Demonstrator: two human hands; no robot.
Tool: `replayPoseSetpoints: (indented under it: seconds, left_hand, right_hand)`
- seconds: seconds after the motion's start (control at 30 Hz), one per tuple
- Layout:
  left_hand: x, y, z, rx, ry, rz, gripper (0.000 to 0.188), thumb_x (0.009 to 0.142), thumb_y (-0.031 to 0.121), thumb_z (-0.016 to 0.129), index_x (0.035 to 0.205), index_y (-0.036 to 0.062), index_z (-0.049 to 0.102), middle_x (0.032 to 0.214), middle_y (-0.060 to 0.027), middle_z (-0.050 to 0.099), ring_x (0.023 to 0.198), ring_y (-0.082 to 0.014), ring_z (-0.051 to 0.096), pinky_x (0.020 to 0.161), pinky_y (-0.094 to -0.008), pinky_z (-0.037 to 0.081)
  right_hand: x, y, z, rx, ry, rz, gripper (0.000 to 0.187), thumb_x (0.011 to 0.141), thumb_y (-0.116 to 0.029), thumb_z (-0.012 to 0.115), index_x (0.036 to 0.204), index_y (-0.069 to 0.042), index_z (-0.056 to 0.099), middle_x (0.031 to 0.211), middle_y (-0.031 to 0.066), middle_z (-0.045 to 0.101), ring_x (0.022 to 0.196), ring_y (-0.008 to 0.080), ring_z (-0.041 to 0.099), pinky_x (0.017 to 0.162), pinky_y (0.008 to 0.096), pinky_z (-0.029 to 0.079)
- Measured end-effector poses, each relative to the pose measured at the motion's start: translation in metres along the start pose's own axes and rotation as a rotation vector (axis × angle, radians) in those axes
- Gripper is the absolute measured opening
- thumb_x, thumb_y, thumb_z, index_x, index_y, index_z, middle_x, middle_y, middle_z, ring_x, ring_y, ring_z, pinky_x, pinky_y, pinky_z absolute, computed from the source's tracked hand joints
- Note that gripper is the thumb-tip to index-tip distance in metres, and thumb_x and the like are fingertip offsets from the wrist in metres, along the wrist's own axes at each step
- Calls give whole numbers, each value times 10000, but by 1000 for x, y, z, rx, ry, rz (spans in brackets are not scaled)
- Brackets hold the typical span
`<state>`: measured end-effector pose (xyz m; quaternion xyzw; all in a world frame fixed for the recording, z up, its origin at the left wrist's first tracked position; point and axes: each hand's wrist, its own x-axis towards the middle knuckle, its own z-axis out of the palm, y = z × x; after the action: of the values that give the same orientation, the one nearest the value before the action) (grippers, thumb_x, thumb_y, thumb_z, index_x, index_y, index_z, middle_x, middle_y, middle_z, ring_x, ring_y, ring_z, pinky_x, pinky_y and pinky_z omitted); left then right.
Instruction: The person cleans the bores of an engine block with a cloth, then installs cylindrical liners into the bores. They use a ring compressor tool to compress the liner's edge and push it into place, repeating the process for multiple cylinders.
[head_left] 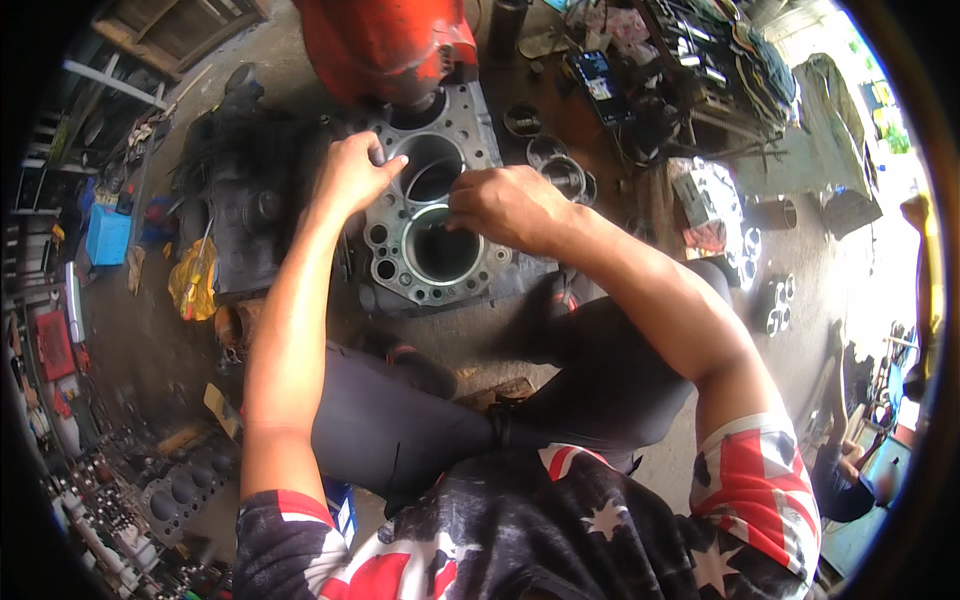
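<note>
A grey engine block (484,130) lies before me with its round cylinder bores facing up. The nearest bore (412,238) has a bright metal rim. Inside the middle bore (425,150) a thin curved line shows, like the edge of a ring. My left hand (350,175) is at that bore's left side, fingers curled and thumb reaching over the rim. From the right, my right hand (515,205) hangs over the edge between the two bores with its fingers bent together. What either hand holds, if anything, is hidden by the fingers.
A red machine part (385,45) stands over the block's far end. Several metal rings (562,178) sit to the right, with a phone (597,85) beyond them. A dark engine part (245,215) and a yellow bag (192,280) lie at left. Another person (845,480) is at far right.
</note>
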<state>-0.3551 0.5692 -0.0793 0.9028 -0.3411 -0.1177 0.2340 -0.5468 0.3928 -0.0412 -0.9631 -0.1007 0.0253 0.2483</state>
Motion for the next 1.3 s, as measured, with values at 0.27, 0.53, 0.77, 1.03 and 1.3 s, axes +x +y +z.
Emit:
replayPoseSetpoints:
  seconds: [0.27, 0.53, 0.77, 1.03, 1.3]
  left_hand:
    - [5, 19, 2, 224, -39, -105, 455, 740, 294, 908, 751, 3, 558, 748, -230, 678, 718, -360, 698, 673, -473, 533]
    - [13, 20, 15, 282, 156, 88, 447, 786, 367, 886, 797, 8, 620, 749, -236, 676, 734, -475, 655, 636, -509, 514]
    - [-2, 23, 23, 350, 150, -72, 443, 823, 399, 839, 796, 11, 627, 747, -249, 668, 758, -498, 639, 653, -531, 494]
    - [-23, 24, 38, 301, 202, -120, 353, 826, 267, 780, 741, -13, 582, 710, -254, 652, 703, -476, 646, 675, -504, 502]
    - [-21, 22, 33, 259, 211, -95, 368, 819, 250, 796, 718, -21, 569, 671, -242, 628, 639, -453, 621, 653, -477, 507]
  right_hand:
    - [-37, -40, -5, 107, -51, -181, 167, 879, -213, 699, 907, -49, 700, 858, 100, 676, 813, 329, 726, 713, 439, 598]
    - [-57, -41, -25, 90, -4, -224, 157, 808, -158, 697, 875, -22, 735, 803, 148, 703, 779, 356, 741, 677, 458, 601]
    - [-71, -54, -26, 157, 66, -259, 108, 777, -147, 690, 754, -60, 750, 701, 136, 719, 735, 326, 752, 668, 420, 609]
    - [-76, -78, -20, 119, -141, -332, 134, 821, -151, 678, 832, -91, 797, 798, 101, 762, 800, 287, 766, 685, 405, 608]
    - [-72, -81, -20, 98, -195, -358, 157, 858, -141, 656, 886, -77, 797, 864, 107, 778, 863, 290, 770, 722, 406, 612]
